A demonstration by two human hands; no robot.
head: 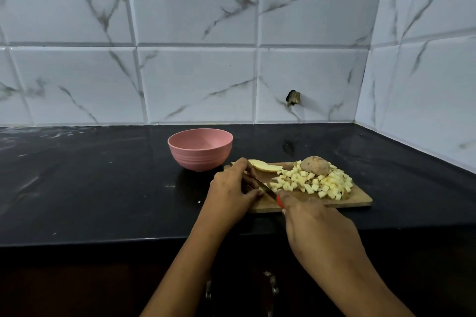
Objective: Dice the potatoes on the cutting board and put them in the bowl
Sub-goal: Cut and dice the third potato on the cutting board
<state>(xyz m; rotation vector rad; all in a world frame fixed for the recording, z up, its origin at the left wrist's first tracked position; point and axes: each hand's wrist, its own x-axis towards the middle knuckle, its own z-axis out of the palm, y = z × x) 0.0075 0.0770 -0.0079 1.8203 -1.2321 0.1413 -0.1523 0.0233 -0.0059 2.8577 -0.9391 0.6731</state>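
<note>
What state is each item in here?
bowl: upright, no potato visible inside.
cutting board: flat on counter.
diced potato: piled on board.
whole potato: uncut, behind the dice.
potato slices: lying at board's far edge.
knife: blade down, gripped by right hand.
left hand: holds potato piece, mostly hidden, by the blade.

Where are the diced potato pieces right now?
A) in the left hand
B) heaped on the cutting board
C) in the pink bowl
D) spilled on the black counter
B: the diced pieces lie heaped on the cutting board beside a whole potato; the bowl's visible inside shows none.
</note>
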